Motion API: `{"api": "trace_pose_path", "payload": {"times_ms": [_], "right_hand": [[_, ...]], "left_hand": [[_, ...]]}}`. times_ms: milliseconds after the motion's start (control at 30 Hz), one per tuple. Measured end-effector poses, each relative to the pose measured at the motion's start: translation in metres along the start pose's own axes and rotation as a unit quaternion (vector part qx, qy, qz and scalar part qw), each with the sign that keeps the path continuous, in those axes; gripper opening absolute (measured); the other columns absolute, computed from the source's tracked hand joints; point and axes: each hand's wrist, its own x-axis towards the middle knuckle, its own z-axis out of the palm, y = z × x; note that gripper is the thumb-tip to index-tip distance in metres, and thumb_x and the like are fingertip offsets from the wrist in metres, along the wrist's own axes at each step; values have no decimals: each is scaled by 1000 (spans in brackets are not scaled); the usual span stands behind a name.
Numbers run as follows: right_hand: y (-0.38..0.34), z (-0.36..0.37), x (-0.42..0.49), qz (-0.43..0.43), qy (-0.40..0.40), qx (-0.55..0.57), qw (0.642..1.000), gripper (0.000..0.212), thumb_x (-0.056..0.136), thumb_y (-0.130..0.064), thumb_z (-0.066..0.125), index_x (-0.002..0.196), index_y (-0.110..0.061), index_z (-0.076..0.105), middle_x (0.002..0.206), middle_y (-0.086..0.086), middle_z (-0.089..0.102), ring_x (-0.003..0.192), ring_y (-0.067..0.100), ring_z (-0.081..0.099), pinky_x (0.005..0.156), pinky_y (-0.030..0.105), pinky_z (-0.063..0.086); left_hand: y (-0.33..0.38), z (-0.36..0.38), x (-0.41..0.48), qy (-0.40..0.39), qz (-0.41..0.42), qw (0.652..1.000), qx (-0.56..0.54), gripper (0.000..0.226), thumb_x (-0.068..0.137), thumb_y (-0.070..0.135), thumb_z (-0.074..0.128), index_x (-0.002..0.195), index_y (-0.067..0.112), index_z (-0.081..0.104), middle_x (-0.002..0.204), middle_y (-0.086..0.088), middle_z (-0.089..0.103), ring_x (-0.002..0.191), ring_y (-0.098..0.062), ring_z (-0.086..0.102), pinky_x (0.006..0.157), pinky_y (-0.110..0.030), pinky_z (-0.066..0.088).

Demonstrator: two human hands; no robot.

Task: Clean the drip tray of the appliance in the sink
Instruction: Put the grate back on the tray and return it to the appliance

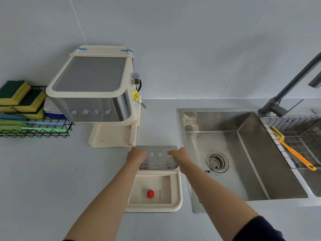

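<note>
Appliance (pixel 93 94): standing at the back of the counter (pixel 43 180), left of the sink (pixel 243 153).
Wire rack (pixel 34 131): sitting left of the appliance, holding sponges (pixel 19 98).
Drip tray (pixel 154 192): lying on the counter before the appliance, just left of the sink.
Grate (pixel 157 158): lying across the tray's far edge, left hand (pixel 136 154) and right hand (pixel 180 156) gripping its ends.
Float (pixel 150 193): sitting in the tray.
Faucet (pixel 284 96): standing behind the sink.
</note>
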Motion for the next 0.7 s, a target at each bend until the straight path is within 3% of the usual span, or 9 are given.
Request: {"api": "trace_pose_path", "payload": {"times_ms": [67,133,300,433,500,567,633,700], "right_hand": [[-1,2,4,19,13,16,1000,13,84,-8,58,88,-2,47,73,5,46,85,25,47,72,31,39],[-1,4,9,30,22,23,999,14,82,-6,58,81,-4,45,71,6,45,83,28,51,72,31,43],[5,8,18,55,43,23,997,8,82,-4,52,85,-4,45,79,10,49,81,28,52,71,31,45],[12,13,33,62,48,41,996,9,72,-7,54,75,-5,45,106,21,56,100,37,59,79,42,51],[25,17,61,63,45,32,996,12,60,-12,54,69,-9,47,110,24,58,100,38,60,84,48,53],[26,14,65,56,51,20,997,13,56,-13,53,68,-10,49,107,21,59,97,35,60,85,44,52],[16,9,50,37,61,15,997,7,63,-7,51,62,-11,45,95,17,53,87,30,54,76,36,47],[10,6,38,17,69,12,997,17,66,-4,47,57,-16,40,88,13,46,83,26,44,71,34,39]], "left_hand": [[3,4,1,23,-17,1000,-1,33,83,11,51,113,-2,54,114,-17,60,107,-35,56,91,-38,46],[4,5,2,35,-33,999,-6,36,83,9,48,117,-3,53,119,-19,58,110,-35,54,95,-39,46],[-3,1,16,38,-67,995,-60,41,82,9,45,121,-2,52,119,-22,60,107,-39,57,94,-47,49],[-4,-4,20,27,-76,990,-115,40,84,-1,42,122,-7,51,121,-23,58,110,-37,55,96,-43,46],[-3,-6,18,22,-72,986,-151,36,87,-1,42,122,-9,50,114,-21,57,105,-33,55,89,-38,45],[-2,-8,14,16,-68,982,-175,30,88,-3,43,116,-9,52,98,-15,55,89,-26,52,76,-32,43],[0,-8,11,2,-70,980,-185,15,88,-6,42,92,-6,56,78,-10,51,68,-21,47,59,-26,40],[-1,-8,10,-12,-78,977,-197,22,87,-8,41,68,2,49,66,-7,43,56,-16,38,49,-22,31]]}}
